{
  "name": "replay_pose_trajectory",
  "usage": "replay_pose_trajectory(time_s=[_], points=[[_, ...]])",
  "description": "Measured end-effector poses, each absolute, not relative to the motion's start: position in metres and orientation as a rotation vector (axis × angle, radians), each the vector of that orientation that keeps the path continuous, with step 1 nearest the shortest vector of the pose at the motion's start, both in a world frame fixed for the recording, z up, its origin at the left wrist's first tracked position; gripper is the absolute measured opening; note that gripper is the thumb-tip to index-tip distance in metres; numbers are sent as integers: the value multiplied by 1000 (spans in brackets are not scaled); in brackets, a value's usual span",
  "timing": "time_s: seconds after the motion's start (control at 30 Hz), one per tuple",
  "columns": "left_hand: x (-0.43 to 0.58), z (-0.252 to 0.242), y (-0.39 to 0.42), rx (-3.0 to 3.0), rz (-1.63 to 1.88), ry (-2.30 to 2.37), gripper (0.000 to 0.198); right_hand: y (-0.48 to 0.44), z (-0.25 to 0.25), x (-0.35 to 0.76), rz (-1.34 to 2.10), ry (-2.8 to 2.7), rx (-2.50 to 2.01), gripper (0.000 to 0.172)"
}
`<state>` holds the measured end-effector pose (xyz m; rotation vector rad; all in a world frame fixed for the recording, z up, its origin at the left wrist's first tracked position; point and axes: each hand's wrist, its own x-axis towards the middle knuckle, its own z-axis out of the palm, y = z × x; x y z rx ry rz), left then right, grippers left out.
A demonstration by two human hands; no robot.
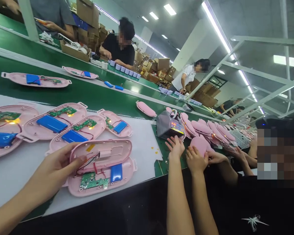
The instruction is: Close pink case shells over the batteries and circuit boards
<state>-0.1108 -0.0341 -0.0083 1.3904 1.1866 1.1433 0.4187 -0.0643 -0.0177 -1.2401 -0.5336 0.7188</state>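
Note:
My left hand [61, 161] grips a pink plastic shell half [112, 151] by its left end, thumb inside the rim. A yellow tape strip and a white part with thin wires sit inside this shell. Just beneath it lies another pink shell half [74, 189] holding a green circuit board [93, 181] and a blue battery [116, 173]; wires run between the two. Further right, my right hand [176, 147] is empty with fingers spread, at the front of a grey machine [165, 125] with a lit display, perhaps a tape dispenser. Whether it touches the machine is unclear.
Several pink shells with boards and batteries [52, 124] lie on the white sheet [142, 140]. Right of my hand, a co-worker's hands [197, 160] hold a pink shell [199, 143]. More shells [218, 130] line the green bench. A person in black [122, 45] works opposite.

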Motion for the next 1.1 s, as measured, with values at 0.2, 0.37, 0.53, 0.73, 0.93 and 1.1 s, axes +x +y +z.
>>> replay_pose_trajectory(time_s=[0.2,0.37,0.53,0.73,0.93,1.1], points=[[-114,-17,-29,1497,1169,1325,33,-56,-48,456,827,-472,-1141,59],[-113,-14,-30,1468,1187,1353,36,-54,-54,466,915,-484,-1062,58],[-107,0,-33,1404,1151,1386,35,-54,-48,458,978,-473,-1020,56],[-106,5,-36,1394,1155,1355,34,-54,-37,443,1004,-475,-1038,52],[-107,3,-41,1358,1112,1333,40,-56,-29,428,927,-469,-1095,55],[-110,3,-44,1273,1013,1333,60,-65,-24,422,860,-453,-1169,51]])
